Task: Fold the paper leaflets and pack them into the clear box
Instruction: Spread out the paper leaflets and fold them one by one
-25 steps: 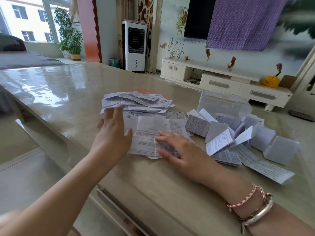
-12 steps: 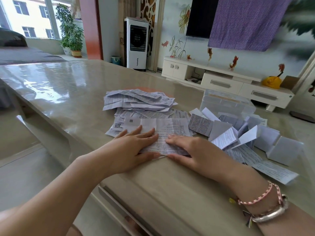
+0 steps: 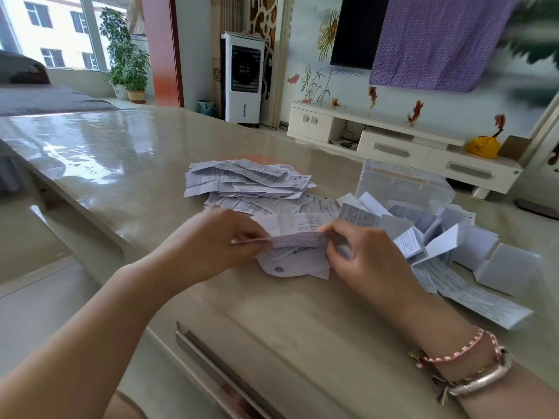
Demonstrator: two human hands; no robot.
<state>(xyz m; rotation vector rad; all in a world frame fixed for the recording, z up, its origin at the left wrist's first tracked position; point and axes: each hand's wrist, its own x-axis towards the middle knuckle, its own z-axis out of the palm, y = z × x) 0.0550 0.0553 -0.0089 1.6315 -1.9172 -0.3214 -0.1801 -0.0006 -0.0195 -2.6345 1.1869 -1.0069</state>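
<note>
Leaflet point(image 3: 298, 239) pinched at each end between left hand point(image 3: 211, 246) and right hand point(image 3: 360, 255) fingers, just above table point(image 3: 121, 152)

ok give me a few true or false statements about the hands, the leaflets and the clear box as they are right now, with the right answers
1. Both hands hold one leaflet between them. True: the left hand and the right hand each pinch an end of it.
2. The clear box stands at the near table edge beside the left arm. False: it stands farther back, to the right, behind the folded leaflets.
3. The pile of unfolded leaflets lies beyond the hands. True.
4. The folded leaflets are stacked inside the box. False: they lie loose on the table in front of it.
5. The bracelets are on the left wrist. False: they are on the right wrist.
</note>
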